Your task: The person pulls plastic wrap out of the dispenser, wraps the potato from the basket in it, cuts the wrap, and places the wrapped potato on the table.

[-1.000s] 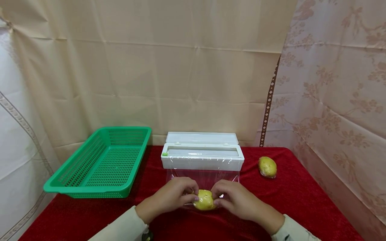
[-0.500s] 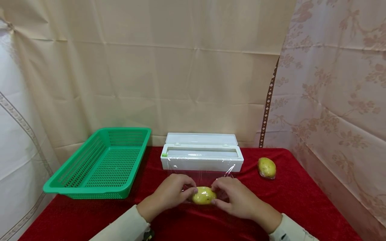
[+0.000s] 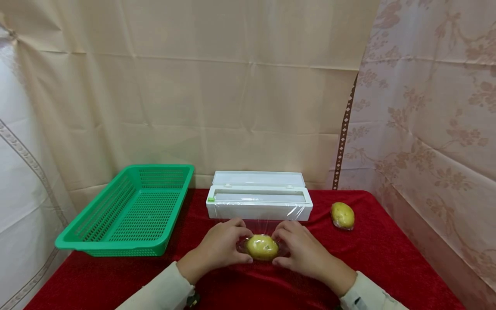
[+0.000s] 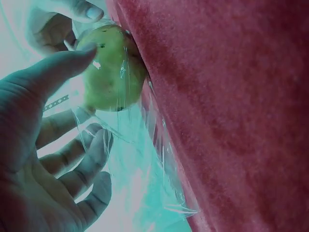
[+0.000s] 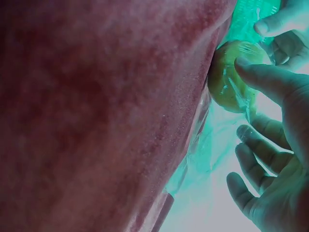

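Note:
A yellow potato (image 3: 262, 247) lies on the red cloth under clear cling film (image 4: 140, 159), which stretches toward the white cling film dispenser (image 3: 259, 211). My left hand (image 3: 221, 244) holds the potato's left end, with the thumb in front and the fingers behind. On the opposite end my right hand (image 3: 300, 249) grips it in the same way. Both wrist views show the thumbs over the potato's side and the other fingers loosely bent by the film. A second potato (image 3: 342, 215), wrapped in film, rests on the cloth at the right.
A green plastic basket (image 3: 143, 215) stands at the left of the table. The dispenser's lid (image 3: 258, 178) is raised at the back. Behind the table hangs a beige curtain (image 3: 232, 94), with a floral curtain (image 3: 434, 129) on the right.
The potato has rolled away from me, toward the dispenser, with both hands following it. The film between it and the dispenser has become shorter. My fingers are spread wider around the potato.

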`<action>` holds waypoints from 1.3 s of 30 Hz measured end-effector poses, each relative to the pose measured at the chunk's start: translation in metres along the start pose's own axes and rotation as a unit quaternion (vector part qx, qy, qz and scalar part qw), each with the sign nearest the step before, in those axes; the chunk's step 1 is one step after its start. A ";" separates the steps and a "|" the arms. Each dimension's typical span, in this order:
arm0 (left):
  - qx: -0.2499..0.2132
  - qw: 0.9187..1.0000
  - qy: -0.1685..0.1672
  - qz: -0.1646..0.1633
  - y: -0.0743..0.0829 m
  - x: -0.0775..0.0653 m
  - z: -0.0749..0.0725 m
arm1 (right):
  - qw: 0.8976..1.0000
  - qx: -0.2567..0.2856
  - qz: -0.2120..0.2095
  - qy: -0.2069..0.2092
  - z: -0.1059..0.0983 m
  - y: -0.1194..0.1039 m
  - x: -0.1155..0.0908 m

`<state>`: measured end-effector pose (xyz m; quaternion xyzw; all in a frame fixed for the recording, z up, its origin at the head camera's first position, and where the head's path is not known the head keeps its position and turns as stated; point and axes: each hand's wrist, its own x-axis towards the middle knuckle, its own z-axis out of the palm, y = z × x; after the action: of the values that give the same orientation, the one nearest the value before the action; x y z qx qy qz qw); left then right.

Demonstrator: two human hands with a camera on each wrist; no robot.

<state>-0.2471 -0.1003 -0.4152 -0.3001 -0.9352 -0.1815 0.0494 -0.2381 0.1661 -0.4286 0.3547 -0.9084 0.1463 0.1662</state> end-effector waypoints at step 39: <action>-0.126 0.990 -0.050 -0.038 -0.025 0.036 0.018 | 0.985 0.106 0.115 -0.071 0.015 0.022 0.029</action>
<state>-0.2908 -0.0926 -0.4322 -0.2768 -0.9169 -0.2844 -0.0429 -0.2767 0.1587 -0.4335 0.2731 -0.9320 0.2343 0.0444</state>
